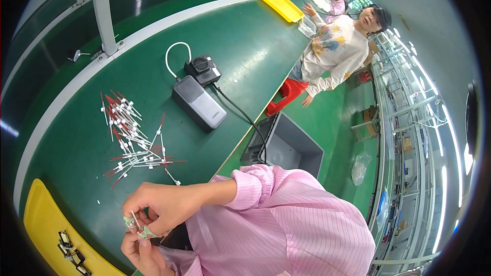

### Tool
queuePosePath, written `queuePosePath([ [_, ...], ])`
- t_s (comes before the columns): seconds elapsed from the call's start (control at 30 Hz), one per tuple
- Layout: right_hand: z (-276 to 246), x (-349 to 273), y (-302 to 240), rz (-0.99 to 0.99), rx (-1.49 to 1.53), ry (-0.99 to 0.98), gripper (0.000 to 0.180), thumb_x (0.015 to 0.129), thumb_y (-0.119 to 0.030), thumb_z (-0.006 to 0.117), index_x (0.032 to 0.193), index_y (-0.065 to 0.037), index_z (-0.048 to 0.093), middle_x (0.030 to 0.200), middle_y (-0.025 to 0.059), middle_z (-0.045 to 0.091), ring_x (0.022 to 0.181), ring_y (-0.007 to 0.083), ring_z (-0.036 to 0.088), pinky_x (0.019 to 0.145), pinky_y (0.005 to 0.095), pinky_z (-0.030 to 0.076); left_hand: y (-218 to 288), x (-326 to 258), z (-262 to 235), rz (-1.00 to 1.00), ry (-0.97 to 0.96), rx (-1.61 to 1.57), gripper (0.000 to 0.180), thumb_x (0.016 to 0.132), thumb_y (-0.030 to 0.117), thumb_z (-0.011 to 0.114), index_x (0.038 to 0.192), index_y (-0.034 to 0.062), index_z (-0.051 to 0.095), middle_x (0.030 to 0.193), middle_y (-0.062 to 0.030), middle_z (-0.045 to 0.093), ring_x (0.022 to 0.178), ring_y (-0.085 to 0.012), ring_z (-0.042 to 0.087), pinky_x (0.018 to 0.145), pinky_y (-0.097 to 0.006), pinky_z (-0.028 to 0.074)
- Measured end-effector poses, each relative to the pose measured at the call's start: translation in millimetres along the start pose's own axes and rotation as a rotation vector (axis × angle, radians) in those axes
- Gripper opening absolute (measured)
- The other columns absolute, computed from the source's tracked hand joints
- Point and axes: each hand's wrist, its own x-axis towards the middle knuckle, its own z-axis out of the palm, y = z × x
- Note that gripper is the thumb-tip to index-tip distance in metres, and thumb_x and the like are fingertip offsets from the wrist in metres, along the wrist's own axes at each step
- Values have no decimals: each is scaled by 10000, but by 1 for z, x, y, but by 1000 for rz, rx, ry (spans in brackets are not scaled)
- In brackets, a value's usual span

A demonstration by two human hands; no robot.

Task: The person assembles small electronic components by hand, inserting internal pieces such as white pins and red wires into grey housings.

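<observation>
1. We hold one thin white-and-red lead [135,220] in front of our body, just over the near edge of the green table [245,41]. The right hand [163,205] is closed around it from above, and the left hand [140,251] pinches a small green-and-red tape piece [146,232] at its lower end.
2. To do this step well, we judge the tape should stay flat and tight around the lead. The fingers should press close together, so that it does not slip.
3. Count: one pile of leads [134,135], too many and too tangled to count.
4. One grey power bank [199,103] and one small black fan [203,68], touching each other.
5. Two yellow trays [43,225], one near, one far.
</observation>
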Motion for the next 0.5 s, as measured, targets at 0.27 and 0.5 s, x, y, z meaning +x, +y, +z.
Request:
queuePosePath([
  [0.27, 4, -1, 8, -15, -22, 11, 65, 773, 59, 574, 771, 56, 510, 767, 77, 546, 559, 137, 609, 445, 240, 472, -1, -1, -3, -13, -16, -106, 167, 864, 9, 570, 1031, 2, 575, 991, -158, 599, 890, -260, 565, 792, -395, 470],
  [0.5, 5, -4, -3, -84, -89, -76, 72, 747, 65, 567, 763, 61, 497, 768, 87, 528, 536, 165, 606, 463, 265, 459, -6, -16, -5, 315, -131, 196, 177, 877, 15, 557, 1052, -5, 563, 984, -164, 594, 926, -249, 557, 843, -391, 450],
])
